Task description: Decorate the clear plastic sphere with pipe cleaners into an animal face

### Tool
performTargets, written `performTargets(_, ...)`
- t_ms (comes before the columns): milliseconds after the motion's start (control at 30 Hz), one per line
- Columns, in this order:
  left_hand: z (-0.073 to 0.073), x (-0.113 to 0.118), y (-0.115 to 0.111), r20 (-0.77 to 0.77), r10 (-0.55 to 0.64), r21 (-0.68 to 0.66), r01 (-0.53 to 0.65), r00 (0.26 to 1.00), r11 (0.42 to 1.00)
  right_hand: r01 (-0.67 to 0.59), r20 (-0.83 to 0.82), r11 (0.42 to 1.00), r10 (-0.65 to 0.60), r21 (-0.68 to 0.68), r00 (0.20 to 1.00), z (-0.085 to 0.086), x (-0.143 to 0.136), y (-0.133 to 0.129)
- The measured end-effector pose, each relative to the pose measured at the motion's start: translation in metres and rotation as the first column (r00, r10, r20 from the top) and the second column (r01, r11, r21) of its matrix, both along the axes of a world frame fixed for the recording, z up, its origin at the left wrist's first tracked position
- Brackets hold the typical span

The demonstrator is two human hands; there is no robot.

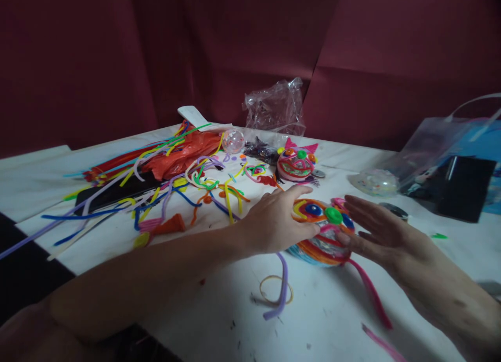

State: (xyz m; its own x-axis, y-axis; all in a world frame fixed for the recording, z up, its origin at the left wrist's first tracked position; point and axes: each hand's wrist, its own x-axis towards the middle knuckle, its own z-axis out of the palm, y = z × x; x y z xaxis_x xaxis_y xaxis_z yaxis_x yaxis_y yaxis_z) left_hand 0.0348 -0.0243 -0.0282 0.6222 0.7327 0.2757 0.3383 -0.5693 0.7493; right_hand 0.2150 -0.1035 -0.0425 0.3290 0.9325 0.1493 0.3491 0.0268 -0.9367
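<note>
A round ball wrapped in coloured pipe cleaners [313,250] rests on the white table between my hands. Its front has blue button-like eyes and a green button-like nose. My left hand [274,221] cups its left side, thumb across the front and fingers over the top. From the right, my right hand [379,237] holds it with the thumb against the front and the fingers extended by a pink piece at the top. A pink pipe cleaner [371,294] trails from under the ball's right side. Behind it stands a similar finished-looking ball with pink ears [296,166].
Loose pipe cleaners [188,195] and a red plastic bag [183,153] spread over the left. A clear ball [234,141] and clear plastic bag [276,109] stand at the back. To the right are a clear dome [376,182] and black phone-like object [465,189]. A rubber band [270,278] lies in front.
</note>
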Motion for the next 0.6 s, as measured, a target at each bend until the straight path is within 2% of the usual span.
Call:
performTargets(100,-0.003,0.002,-0.002,0.06,0.022,0.038,-0.025,0.998,0.999,-0.128,-0.131,0.991,0.122,-0.04,0.984,-0.002,0.002,0.001)
performTargets(200,-0.004,0.004,-0.005,0.123,0.059,0.162,-0.079,0.991,0.984,-0.166,-0.189,0.986,0.159,-0.022,0.969,-0.004,0.005,0.004)
performTargets(300,-0.004,0.006,-0.006,0.14,0.031,0.258,-0.066,0.99,0.964,-0.196,-0.222,0.98,0.189,-0.012,0.957,-0.005,0.007,0.008)
performTargets(367,-0.002,0.007,-0.004,0.12,-0.037,0.285,0.001,0.992,0.958,-0.215,-0.227,0.977,0.207,-0.012,0.952,-0.004,0.008,0.01)
performTargets(467,0.007,0.007,0.004,0.035,-0.184,0.245,0.17,0.982,0.955,-0.232,-0.218,0.972,0.223,-0.02,0.95,0.001,0.007,0.011)
performTargets(533,0.017,0.007,0.011,-0.091,-0.282,0.191,0.295,0.955,0.936,-0.248,-0.205,0.968,0.236,-0.038,0.95,0.005,0.006,0.012)
performTargets(600,0.028,0.008,0.018,-0.222,-0.326,0.179,0.367,0.919,0.913,-0.259,-0.175,0.964,0.244,-0.063,0.954,0.01,0.004,0.013)
